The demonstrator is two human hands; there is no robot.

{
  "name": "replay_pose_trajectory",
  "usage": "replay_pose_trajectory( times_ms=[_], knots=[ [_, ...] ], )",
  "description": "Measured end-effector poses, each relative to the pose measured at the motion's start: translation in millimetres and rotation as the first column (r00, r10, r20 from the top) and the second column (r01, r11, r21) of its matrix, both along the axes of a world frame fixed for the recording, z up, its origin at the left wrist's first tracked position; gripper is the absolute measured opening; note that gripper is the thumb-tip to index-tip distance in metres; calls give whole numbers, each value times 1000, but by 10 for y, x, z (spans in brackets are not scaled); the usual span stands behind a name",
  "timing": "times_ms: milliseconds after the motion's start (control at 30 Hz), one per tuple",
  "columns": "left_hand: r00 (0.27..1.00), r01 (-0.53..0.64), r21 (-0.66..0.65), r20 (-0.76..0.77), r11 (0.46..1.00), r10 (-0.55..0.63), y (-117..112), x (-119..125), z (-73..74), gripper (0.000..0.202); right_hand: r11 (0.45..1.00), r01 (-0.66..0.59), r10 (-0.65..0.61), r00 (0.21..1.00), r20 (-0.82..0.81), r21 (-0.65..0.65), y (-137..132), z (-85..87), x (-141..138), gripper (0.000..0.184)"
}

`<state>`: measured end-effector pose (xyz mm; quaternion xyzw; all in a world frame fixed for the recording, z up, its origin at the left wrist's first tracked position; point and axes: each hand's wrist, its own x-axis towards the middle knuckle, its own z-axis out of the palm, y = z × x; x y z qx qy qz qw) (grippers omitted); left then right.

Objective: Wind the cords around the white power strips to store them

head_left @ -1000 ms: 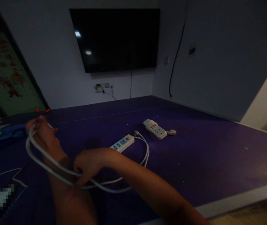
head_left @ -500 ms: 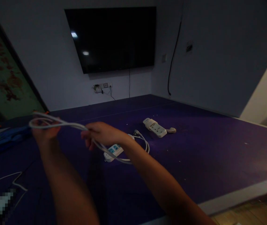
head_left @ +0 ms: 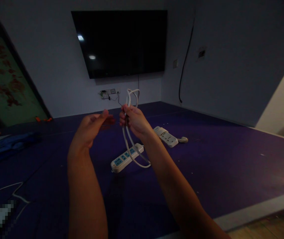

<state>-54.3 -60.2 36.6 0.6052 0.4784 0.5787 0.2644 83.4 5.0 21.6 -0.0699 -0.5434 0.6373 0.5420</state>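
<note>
My right hand [head_left: 134,121] is raised above the purple floor mat [head_left: 206,159] and closed around a bundled white power cord [head_left: 130,139], whose loops stick out above and below the fist. The cord runs down to a white power strip with blue sockets [head_left: 127,157] lying on the mat below. My left hand [head_left: 92,127] is just left of the right one, fingers extended toward the cord, holding nothing.
A second white power strip with its cord wrapped around it [head_left: 166,136] lies farther back on the mat. A dark wall-mounted TV [head_left: 122,41] hangs above a wall outlet [head_left: 110,91]. Blue items [head_left: 9,142] and a thin white cable [head_left: 9,191] lie at left.
The cord loops moved from my left hand into my right hand, which rose and now grips them upright. My left hand let go and came in toward the centre.
</note>
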Motion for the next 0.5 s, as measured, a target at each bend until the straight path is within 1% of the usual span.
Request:
replay_pose_trajectory(
  times_ms=[67,100,167,200,300,400,500],
  knots=[
    [991,120,-42,-58,992,-122,11,113,-7,42,999,31,-32,999,-18,-6,23,-14,-35,24],
    [983,163,-65,-78,984,-168,32,158,-23,45,999,52,-52,998,-35,-11,33,-18,-49,25],
    [971,213,-116,-88,970,-224,98,221,-74,54,995,100,-101,993,-67,-16,48,-21,-67,27],
    [967,226,-148,-83,963,-240,139,241,-105,52,992,127,-128,989,-75,-16,56,-23,-71,28],
    [958,257,-225,-66,940,-277,252,266,-186,28,980,199,-199,978,-65,3,96,-39,-64,31],
    [963,253,-222,-36,942,-268,316,265,-215,23,965,261,-261,965,-18,14,166,-64,-28,33],
    [985,173,-142,35,975,-170,357,260,-204,19,956,294,-291,951,106,-14,221,-74,52,33]
  ],
)
